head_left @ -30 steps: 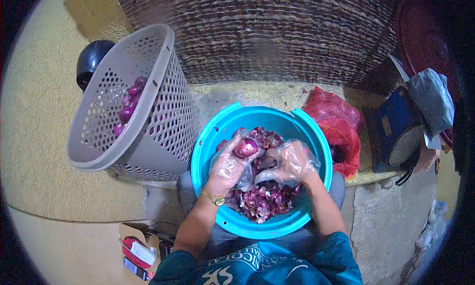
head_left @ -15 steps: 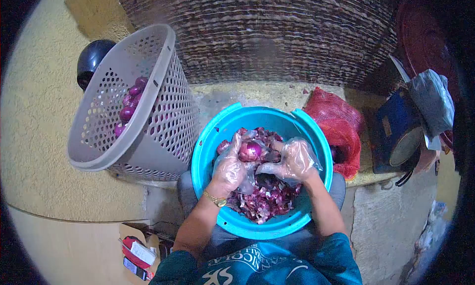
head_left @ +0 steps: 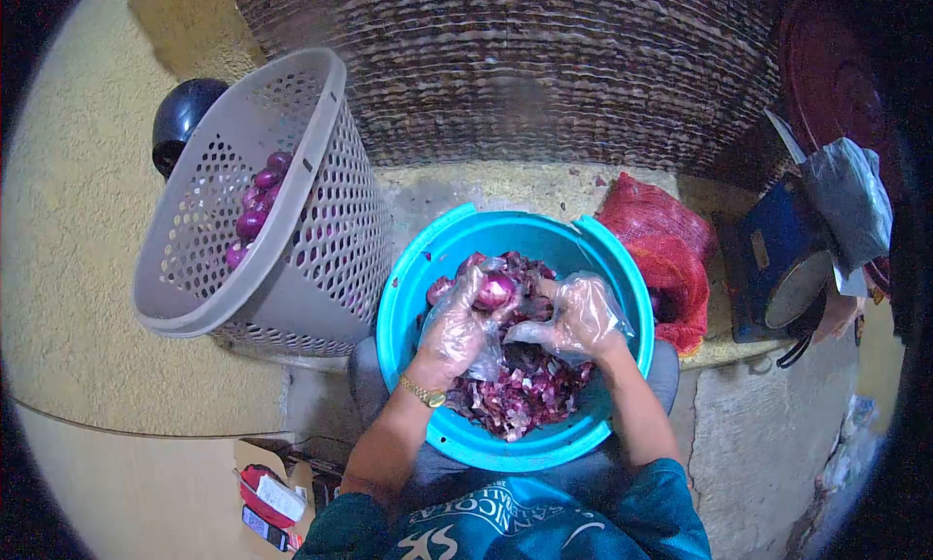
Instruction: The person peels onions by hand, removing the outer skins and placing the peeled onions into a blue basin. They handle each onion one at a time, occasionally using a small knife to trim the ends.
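A red onion point(head_left: 495, 291) sits in my gloved left hand point(head_left: 455, 333), the fingers wrapped round it above a turquoise basin point(head_left: 394, 351). My right hand point(head_left: 583, 317), also in a clear plastic glove, is just to the right of the onion. Its thumb stretches left, apart from the fingers, and I see nothing held in it. Below both hands, loose purple onion skins point(head_left: 515, 400) cover the bottom of the basin. More onions lie among the skins on the far side, partly hidden by my left hand.
A tall perforated basket point(head_left: 335, 220) with several red onions point(head_left: 255, 210) stands at the left. Right of the basin lies a red mesh sack point(head_left: 661, 220). Further right are a blue scale point(head_left: 768, 249) and a grey plastic bag point(head_left: 850, 196). A phone point(head_left: 264, 527) is at lower left.
The onion in my left hand has turned and shows more smooth purple surface. My left fingers have shifted round it. My right hand has barely moved.
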The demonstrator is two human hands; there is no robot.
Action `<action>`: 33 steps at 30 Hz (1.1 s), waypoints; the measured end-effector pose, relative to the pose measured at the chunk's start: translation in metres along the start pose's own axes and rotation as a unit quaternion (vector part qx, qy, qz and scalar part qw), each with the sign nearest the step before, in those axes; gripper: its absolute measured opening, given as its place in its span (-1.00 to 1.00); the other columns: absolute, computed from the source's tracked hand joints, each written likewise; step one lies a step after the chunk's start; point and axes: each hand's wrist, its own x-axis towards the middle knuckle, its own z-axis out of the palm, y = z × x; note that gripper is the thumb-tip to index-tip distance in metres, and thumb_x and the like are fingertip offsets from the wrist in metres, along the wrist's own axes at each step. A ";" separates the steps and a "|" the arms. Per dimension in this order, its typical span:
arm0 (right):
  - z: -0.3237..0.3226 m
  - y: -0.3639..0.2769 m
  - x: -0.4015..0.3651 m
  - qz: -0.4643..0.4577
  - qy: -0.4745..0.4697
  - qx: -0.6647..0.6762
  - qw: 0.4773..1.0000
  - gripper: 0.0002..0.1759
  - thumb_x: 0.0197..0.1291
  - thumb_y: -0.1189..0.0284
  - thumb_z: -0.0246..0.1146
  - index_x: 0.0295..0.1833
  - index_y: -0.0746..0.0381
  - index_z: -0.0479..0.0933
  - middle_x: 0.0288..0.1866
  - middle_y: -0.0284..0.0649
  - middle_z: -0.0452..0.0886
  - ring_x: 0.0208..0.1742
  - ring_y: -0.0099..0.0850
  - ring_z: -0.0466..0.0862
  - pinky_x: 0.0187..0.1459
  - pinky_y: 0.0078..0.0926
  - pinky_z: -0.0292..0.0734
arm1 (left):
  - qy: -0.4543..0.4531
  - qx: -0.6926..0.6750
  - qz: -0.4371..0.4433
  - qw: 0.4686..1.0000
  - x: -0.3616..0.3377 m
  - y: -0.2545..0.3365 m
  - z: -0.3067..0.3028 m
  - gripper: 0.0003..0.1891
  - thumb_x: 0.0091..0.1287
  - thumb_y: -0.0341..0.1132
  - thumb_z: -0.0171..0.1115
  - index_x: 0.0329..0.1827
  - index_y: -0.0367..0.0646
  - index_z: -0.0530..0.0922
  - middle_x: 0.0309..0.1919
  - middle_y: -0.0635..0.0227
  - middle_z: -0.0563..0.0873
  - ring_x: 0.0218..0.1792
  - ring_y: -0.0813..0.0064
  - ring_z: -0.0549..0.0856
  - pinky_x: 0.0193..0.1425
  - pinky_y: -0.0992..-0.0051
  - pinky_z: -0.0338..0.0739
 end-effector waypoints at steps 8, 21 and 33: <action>-0.002 0.000 0.000 0.008 -0.016 0.002 1.000 -0.30 -0.14 -0.34 0.43 -0.43 0.16 0.63 -0.63 -0.02 0.60 -0.52 0.00 0.68 -0.42 -0.08 0.56 | 0.016 0.003 -0.006 1.000 -0.004 0.004 0.011 -0.46 0.54 -0.02 0.04 0.38 -0.25 0.39 0.30 0.06 0.53 0.31 0.12 0.54 0.41 0.03 0.51; 0.001 0.004 -0.002 -0.005 0.002 0.003 1.000 -0.29 -0.21 -0.26 0.52 -0.16 0.12 0.70 -0.60 -0.08 0.62 -0.56 -0.05 0.64 -0.48 -0.19 0.47 | -0.012 0.041 -0.011 0.999 -0.006 0.005 0.013 -0.45 0.54 0.02 0.03 0.37 -0.26 0.40 0.33 0.10 0.51 0.34 0.17 0.51 0.50 0.09 0.37; 0.005 0.009 -0.003 0.012 -0.015 -0.012 1.000 -0.23 -0.21 -0.26 0.51 -0.01 0.09 0.70 -0.57 -0.10 0.66 -0.53 -0.07 0.66 -0.43 -0.17 0.51 | 0.012 0.008 -0.012 1.000 0.002 0.000 0.002 -0.46 0.52 0.03 0.05 0.34 -0.22 0.43 0.32 0.08 0.53 0.32 0.12 0.52 0.44 -0.01 0.42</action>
